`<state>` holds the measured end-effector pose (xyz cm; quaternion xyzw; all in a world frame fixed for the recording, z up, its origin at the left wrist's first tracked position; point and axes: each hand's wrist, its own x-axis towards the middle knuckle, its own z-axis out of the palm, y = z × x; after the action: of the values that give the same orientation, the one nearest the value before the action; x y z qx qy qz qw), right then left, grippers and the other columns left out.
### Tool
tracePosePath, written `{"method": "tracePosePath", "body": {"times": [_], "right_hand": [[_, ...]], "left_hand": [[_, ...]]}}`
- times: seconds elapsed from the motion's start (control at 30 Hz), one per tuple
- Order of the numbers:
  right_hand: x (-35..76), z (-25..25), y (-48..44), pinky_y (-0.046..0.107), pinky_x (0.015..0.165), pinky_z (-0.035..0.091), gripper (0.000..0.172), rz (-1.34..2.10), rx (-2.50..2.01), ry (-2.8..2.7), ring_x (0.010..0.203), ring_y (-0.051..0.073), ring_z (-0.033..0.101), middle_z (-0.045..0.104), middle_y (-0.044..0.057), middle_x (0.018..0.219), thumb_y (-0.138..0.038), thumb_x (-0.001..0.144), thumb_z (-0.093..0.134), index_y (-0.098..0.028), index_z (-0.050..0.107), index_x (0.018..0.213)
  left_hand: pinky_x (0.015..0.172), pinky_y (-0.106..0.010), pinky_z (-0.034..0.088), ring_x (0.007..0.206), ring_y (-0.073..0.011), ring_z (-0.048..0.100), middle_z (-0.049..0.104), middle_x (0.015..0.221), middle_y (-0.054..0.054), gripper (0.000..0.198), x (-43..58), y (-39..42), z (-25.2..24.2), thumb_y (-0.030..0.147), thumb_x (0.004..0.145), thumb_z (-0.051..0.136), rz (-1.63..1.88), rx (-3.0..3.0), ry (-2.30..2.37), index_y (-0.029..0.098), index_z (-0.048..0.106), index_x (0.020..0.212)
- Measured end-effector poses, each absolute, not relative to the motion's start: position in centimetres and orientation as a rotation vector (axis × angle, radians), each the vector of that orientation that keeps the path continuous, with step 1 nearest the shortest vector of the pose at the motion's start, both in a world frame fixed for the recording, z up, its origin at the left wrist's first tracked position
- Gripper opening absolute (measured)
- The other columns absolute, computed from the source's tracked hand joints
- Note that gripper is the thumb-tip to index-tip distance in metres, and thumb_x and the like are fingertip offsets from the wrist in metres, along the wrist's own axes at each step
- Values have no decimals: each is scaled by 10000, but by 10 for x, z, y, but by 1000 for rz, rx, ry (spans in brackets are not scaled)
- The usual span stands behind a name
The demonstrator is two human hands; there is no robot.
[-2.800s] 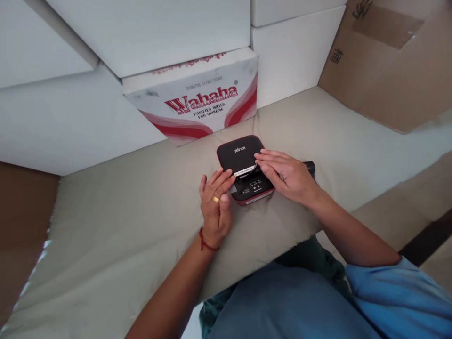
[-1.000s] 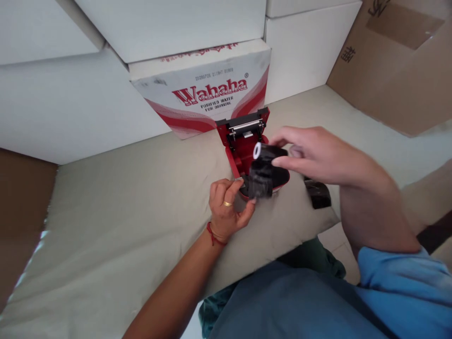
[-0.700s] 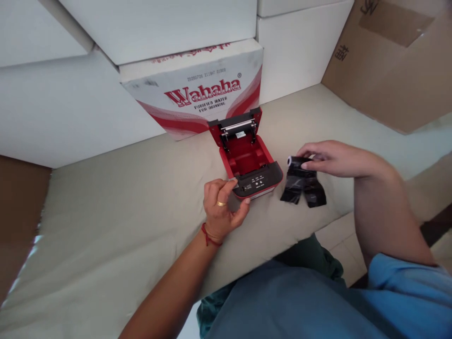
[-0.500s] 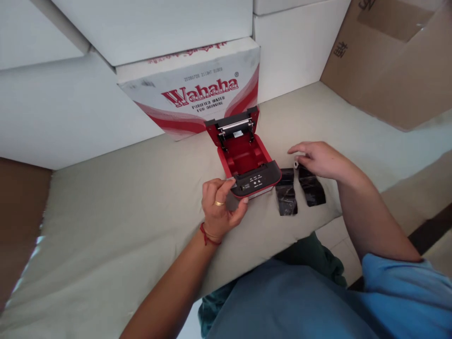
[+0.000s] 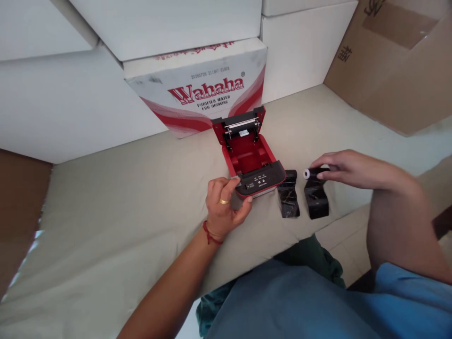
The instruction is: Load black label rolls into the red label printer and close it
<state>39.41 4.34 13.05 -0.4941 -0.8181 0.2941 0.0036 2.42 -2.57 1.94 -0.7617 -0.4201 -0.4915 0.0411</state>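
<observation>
The roll [image 5: 316, 194] lies to the right of the open printer [image 5: 252, 162], near the front edge of the cloth-covered surface [image 5: 123, 202]. Its white end shows, and black film trails toward the person. It looks light, with a firm core but slick, loose wrapping — best pinched across the cylinder, not by the film. The right hand [image 5: 348, 168] holds it that way, fingers closed narrowly on it from above. The left hand [image 5: 222, 207] clasps the printer's front left corner. A second black wrapped piece [image 5: 288, 200] lies between printer and roll, touching neither hand.
</observation>
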Motion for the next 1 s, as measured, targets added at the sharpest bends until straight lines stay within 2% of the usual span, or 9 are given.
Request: {"method": "tracePosePath", "body": {"times": [0.1, 0.2, 0.33, 0.4, 0.53, 0.7, 0.8, 0.93, 1.0], "right_hand": [[386, 183, 38, 386, 792, 578, 477, 1001, -1359, -2591, 977, 224, 783, 846, 77, 1206, -669, 994, 622, -346, 835, 1272], [351, 202, 44, 371, 777, 563, 446, 937, -1161, -2630, 915, 205, 764, 847, 57, 1177, -617, 1023, 613, -339, 819, 1305], [278, 174, 60, 365, 898, 555, 345, 674, -1143, -2626, 1015, 239, 755, 825, 64, 1206, -348, 1038, 615, -239, 787, 1317], [246, 157, 64, 379, 933, 536, 333, 515, -1275, -2660, 1091, 271, 745, 798, 106, 1251, -285, 1049, 590, -197, 773, 1313], [211, 141, 66, 380, 875, 514, 349, 352, -1483, -2719, 1169, 310, 726, 753, 141, 1363, -251, 1075, 543, -189, 733, 1361], [205, 134, 77, 382, 828, 514, 360, 266, -1493, -2772, 1180, 320, 734, 748, 120, 1425, -220, 1053, 563, -222, 735, 1368], [203, 128, 86, 397, 824, 532, 361, 234, -1513, -2729, 1157, 334, 752, 767, 115, 1402, -223, 1032, 590, -239, 757, 1352], [206, 126, 86, 398, 915, 562, 386, 340, -1382, -2645, 1167, 308, 761, 804, 92, 1333, -192, 1005, 630, -253, 770, 1360], [214, 130, 80, 386, 968, 571, 317, 434, -1239, -2512, 1132, 271, 772, 833, 66, 1245, -218, 1034, 614, -239, 802, 1289]], "left_hand": [[849, -415, 524, 976, -255, 624, 675, 1074, -91, 454, 25, -26, 19, 341, 973, 690, -1513, -2326, -1280, 219, 572, 1394], [875, -422, 533, 998, -258, 615, 656, 1088, -92, 481, 26, -27, 16, 339, 963, 704, -1521, -2301, -1291, 223, 573, 1410], [957, -442, 548, 1083, -276, 633, 650, 1164, -110, 603, 26, -29, 15, 310, 938, 737, -1530, -2229, -1264, 234, 545, 1505], [1025, -459, 552, 1178, -298, 648, 660, 1226, -132, 645, 26, -29, 16, 315, 957, 700, -1514, -2207, -1196, 220, 512, 1566], [1146, -485, 536, 1321, -312, 649, 715, 1298, -143, 645, 27, -30, 19, 299, 971, 622, -1463, -2247, -1049, 197, 508, 1598], [1205, -504, 512, 1331, -283, 683, 793, 1275, -88, 589, 29, -32, 20, 202, 910, 639, -1451, -2302, -1019, 250, 615, 1496], [1213, -503, 506, 1330, -274, 704, 817, 1254, -68, 571, 29, -33, 20, 206, 898, 673, -1475, -2305, -998, 260, 638, 1466], [1258, -513, 458, 1305, -260, 739, 839, 1255, -69, 569, 30, -33, 22, 211, 907, 670, -1477, -2356, -979, 238, 628, 1473], [1288, -517, 424, 1301, -256, 750, 846, 1253, -69, 555, 31, -33, 23, 207, 907, 664, -1475, -2389, -978, 227, 634, 1461]]}}
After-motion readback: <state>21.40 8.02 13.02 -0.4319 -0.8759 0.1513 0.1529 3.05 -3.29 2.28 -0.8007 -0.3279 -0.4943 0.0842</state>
